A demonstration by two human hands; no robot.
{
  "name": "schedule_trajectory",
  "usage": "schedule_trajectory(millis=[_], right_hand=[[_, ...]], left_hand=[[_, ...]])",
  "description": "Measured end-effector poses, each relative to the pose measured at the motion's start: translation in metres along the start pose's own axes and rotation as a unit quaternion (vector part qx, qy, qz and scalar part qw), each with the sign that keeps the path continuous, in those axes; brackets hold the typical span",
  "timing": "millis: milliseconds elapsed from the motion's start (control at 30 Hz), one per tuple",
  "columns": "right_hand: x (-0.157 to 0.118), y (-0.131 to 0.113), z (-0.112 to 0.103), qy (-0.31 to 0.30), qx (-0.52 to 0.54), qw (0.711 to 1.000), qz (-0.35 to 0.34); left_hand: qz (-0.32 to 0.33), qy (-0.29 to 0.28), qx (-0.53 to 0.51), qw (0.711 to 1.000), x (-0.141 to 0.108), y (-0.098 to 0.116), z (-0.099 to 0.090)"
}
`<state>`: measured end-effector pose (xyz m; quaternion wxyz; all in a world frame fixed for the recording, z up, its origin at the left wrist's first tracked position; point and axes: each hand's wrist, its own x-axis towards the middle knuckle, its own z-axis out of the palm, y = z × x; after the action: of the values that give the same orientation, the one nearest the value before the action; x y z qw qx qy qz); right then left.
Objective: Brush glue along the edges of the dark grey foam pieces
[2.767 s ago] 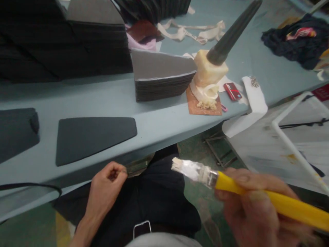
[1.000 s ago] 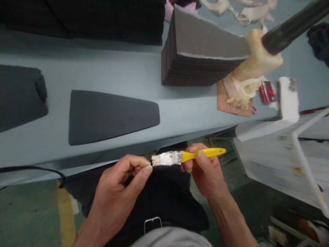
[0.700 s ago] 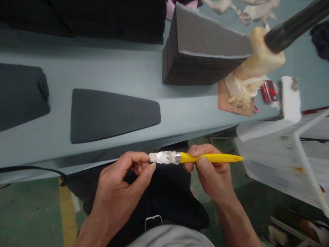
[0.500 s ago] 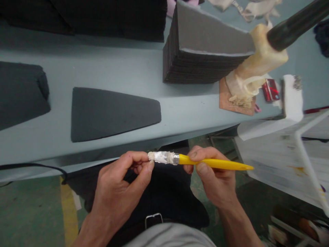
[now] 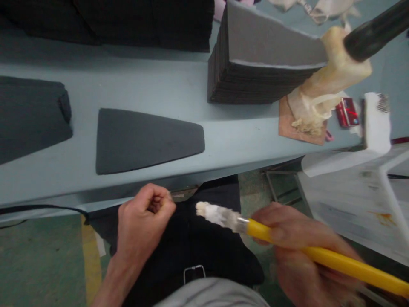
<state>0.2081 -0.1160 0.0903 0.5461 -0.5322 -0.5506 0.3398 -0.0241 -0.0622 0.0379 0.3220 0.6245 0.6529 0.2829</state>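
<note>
My right hand [image 5: 297,238], smeared by motion, grips a brush [image 5: 258,230] by its yellow handle. White crust or wrapping covers the brush's ferrule and part of its pale bristles, which point left. Apart from the brush tip, my left hand [image 5: 142,221] is closed in front of the table edge, thumb against curled fingers. Whatever it may pinch is hidden. Beyond it, a single dark grey tapered panel [image 5: 148,140] lies flat on the table [image 5: 153,85].
A tall stack of grey panels [image 5: 271,38] stands behind, beside a pale glue-crusted container [image 5: 315,96] on a brown board [image 5: 286,123]. More dark pieces [image 5: 32,119] lie at left, and a black stack [image 5: 143,25] at the back. A red packet [image 5: 347,113] and white frame [image 5: 394,192] are at right.
The brush has come away from my left fingers, moving right and toward me, its handle now slanting down. My left hand has drawn slightly left and curled tighter. The view has shifted slightly.
</note>
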Motion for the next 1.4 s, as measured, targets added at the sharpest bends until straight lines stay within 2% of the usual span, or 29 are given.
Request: schedule_trajectory(millis=[33,100,167,233,300,367,467,567,667,767,933,1133,1400], right_hand=[[-0.001,-0.002,-0.003,0.033,0.019,0.999,-0.014],[-0.002,0.0,-0.005,0.027,0.057,0.998,-0.012],[-0.003,0.009,-0.004,-0.005,0.093,0.994,0.055],[-0.004,0.022,0.002,0.002,0.135,0.982,0.13],[-0.006,0.035,0.007,0.007,0.173,0.969,0.175],[-0.008,0.043,0.009,-0.011,0.192,0.963,0.19],[-0.009,0.048,0.008,-0.044,0.204,0.96,0.189],[-0.007,0.048,0.005,-0.054,0.214,0.958,0.185],[-0.005,0.048,0.004,-0.055,0.199,0.96,0.191],[-0.003,0.048,0.002,-0.068,0.177,0.962,0.196],[-0.001,0.047,-0.001,-0.078,0.133,0.964,0.218],[0.004,0.043,-0.001,-0.094,0.091,0.968,0.213],[0.007,0.033,-0.002,-0.151,0.009,0.976,0.159]], left_hand=[[-0.027,0.003,-0.005,1.0,-0.001,-0.004,-0.002],[-0.069,-0.026,-0.036,0.997,-0.003,-0.005,-0.005],[-0.089,-0.077,-0.084,0.989,-0.006,0.001,-0.005],[-0.096,-0.119,-0.123,0.981,-0.008,0.008,-0.003],[-0.103,-0.137,-0.14,0.975,-0.009,0.012,-0.001],[-0.111,-0.133,-0.141,0.975,-0.007,0.012,-0.001],[-0.102,-0.122,-0.134,0.978,-0.002,0.009,-0.002],[-0.064,-0.12,-0.126,0.983,0.004,0.01,-0.003],[-0.02,-0.135,-0.117,0.984,0.008,0.014,-0.003],[-0.002,-0.157,-0.111,0.981,0.009,0.014,-0.004],[0.005,-0.166,-0.096,0.981,0.008,0.012,-0.005],[0.004,-0.168,-0.1,0.981,0.012,0.016,-0.007],[-0.011,-0.173,-0.101,0.98,0.01,0.008,-0.001]])
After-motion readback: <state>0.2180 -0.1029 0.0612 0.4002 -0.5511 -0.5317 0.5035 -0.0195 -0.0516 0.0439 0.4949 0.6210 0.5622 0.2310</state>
